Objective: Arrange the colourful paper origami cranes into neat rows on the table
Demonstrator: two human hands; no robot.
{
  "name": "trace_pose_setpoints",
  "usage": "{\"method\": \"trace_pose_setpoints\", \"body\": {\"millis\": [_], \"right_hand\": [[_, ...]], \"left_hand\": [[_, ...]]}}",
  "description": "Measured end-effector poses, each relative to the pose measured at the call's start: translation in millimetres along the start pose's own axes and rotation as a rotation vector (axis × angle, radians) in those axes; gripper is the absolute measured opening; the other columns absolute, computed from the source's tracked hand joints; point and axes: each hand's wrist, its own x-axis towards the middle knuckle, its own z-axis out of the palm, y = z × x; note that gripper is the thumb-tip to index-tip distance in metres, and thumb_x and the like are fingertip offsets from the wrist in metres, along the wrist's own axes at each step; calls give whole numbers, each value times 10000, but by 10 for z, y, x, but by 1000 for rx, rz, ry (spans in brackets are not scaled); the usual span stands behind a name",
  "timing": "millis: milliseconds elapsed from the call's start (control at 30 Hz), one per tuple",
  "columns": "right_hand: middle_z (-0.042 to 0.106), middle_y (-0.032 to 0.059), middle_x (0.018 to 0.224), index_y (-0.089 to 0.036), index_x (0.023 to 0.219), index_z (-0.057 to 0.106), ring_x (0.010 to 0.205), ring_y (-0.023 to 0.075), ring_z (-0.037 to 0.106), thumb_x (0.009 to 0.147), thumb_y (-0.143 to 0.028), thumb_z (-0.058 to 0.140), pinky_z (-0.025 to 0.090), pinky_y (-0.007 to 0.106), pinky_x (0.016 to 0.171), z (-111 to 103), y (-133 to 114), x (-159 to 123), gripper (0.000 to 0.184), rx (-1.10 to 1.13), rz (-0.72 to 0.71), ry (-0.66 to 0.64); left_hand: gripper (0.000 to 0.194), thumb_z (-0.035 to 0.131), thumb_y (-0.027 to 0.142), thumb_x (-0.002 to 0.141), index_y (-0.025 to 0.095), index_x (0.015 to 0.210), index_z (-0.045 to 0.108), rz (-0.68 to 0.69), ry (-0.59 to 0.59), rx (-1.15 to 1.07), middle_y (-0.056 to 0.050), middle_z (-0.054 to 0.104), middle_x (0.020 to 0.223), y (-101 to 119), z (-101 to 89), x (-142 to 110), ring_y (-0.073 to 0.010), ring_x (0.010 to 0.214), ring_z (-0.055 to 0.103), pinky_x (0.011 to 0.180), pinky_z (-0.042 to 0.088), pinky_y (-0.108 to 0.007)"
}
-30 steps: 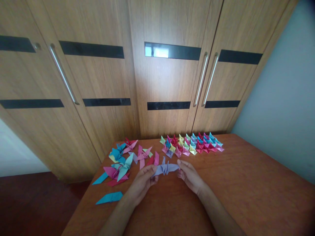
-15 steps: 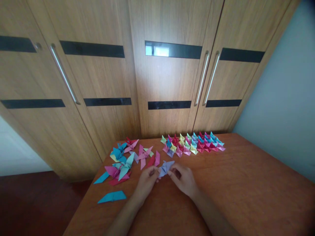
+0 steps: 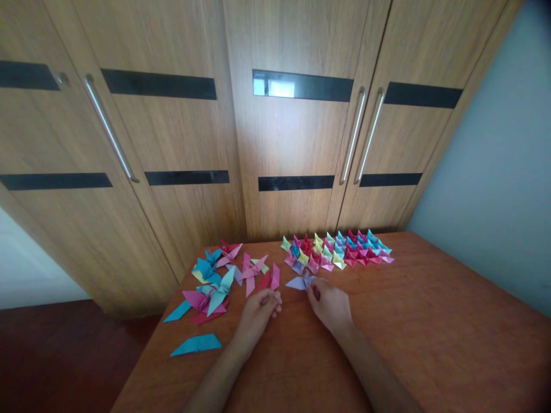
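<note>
A lavender origami crane (image 3: pixel 299 282) is pinched in my right hand (image 3: pixel 331 304), whose fingers hide part of its right wing. The crane sits just in front of the rows of small folded cranes (image 3: pixel 340 252) at the back of the table. My left hand (image 3: pixel 260 312) is apart from it, fingers curled together with nothing seen in them. Just beyond the left hand lie a red folded paper (image 3: pixel 264 281) and a pink folded paper (image 3: pixel 275 276).
Loose, larger paper cranes (image 3: pixel 221 291) in pink, teal and blue lie heaped on the table's left side. A flat blue folded paper (image 3: pixel 196 345) rests nearer me. Behind the wooden table (image 3: pixel 408 327) stands a wardrobe (image 3: pixel 293 143) with metal handles.
Both hands were on the lavender crane before. The left hand has let go, and the right hand has carried the crane a little right and towards the rows.
</note>
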Motion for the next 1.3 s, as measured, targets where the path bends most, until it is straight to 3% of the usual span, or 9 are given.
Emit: {"method": "trace_pose_setpoints", "body": {"millis": [267, 467, 1300], "right_hand": [[664, 55, 871, -209, 862, 567, 763, 174, 640, 911, -334, 396, 358, 232, 588, -86, -29, 107, 217, -160, 101, -147], [659, 66, 918, -203, 901, 565, 776, 182, 641, 910, -314, 386, 379, 239, 603, -95, -51, 140, 211, -184, 109, -155], [667, 69, 883, -199, 881, 555, 759, 189, 642, 909, -327, 376, 382, 250, 609, -46, -79, 164, 222, -187, 106, -138]], "left_hand": [[332, 611, 480, 712, 155, 650, 603, -11, -25, -47, -18, 593, 585, -81, 14, 55, -108, 493, 486, 479, 329, -221], [337, 607, 489, 699, 155, 664, 600, -5, -31, -44, -19, 592, 579, -185, 9, 105, -110, 492, 489, 478, 329, -222], [272, 602, 422, 719, 152, 681, 616, -6, -63, -60, -26, 609, 603, -174, 9, 88, -109, 499, 499, 484, 330, -223]]}}
